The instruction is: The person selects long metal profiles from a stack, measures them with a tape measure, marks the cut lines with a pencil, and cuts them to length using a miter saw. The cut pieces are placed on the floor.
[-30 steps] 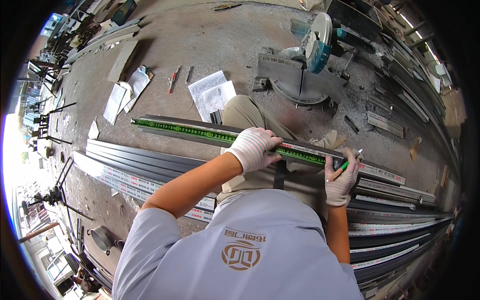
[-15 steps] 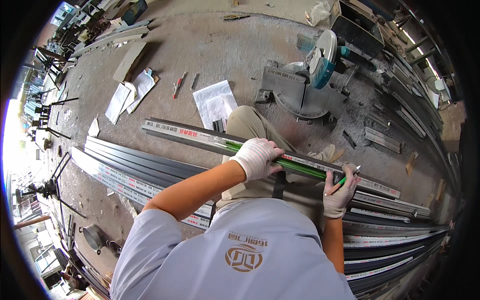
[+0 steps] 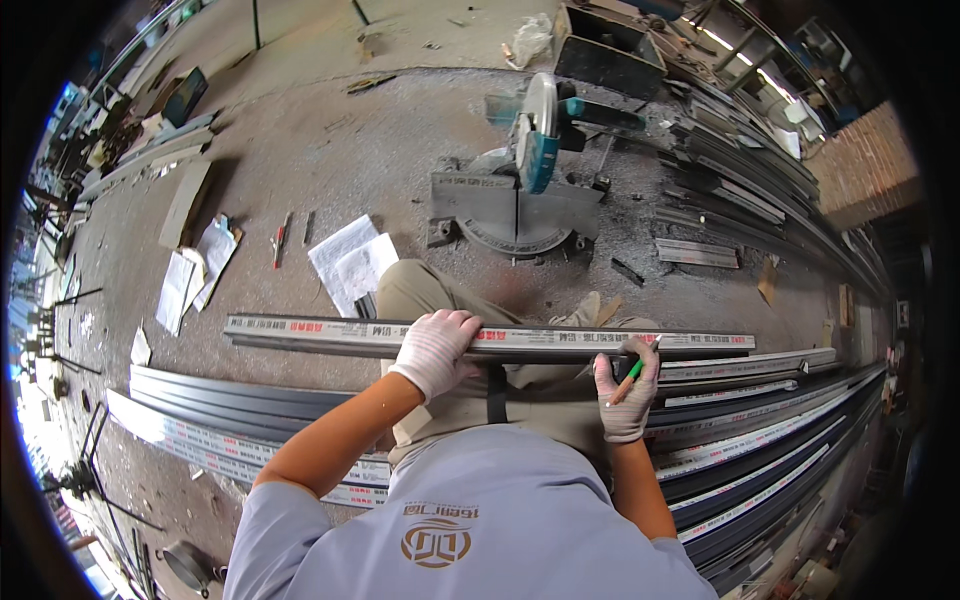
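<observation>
Across my lap lies a long dark-grey metal profile [image 3: 560, 340], its upper face covered with printed white film. My left hand [image 3: 437, 352], in a pale knit work glove, is closed around it left of its middle. Toward its right end my right hand [image 3: 628, 395], gloved too, holds a slim green pen [image 3: 634, 369] slantwise between the fingers. The fingertips of that hand rest against the profile's near edge. The palm side of my left hand is hidden.
A miter saw [image 3: 520, 200] stands on the floor ahead. Filmed profiles lie stacked at my right [image 3: 760, 450] and left [image 3: 230, 400]. Paper sheets [image 3: 355, 262], a red marker [image 3: 278, 247] and an open dark box [image 3: 607, 55] are farther off. Offcuts [image 3: 697, 253] lie beside the saw.
The profile has swung from a slant to nearly level and turned, so its green underside strip no longer shows. Both hands keep their hold. The whole view has shifted.
</observation>
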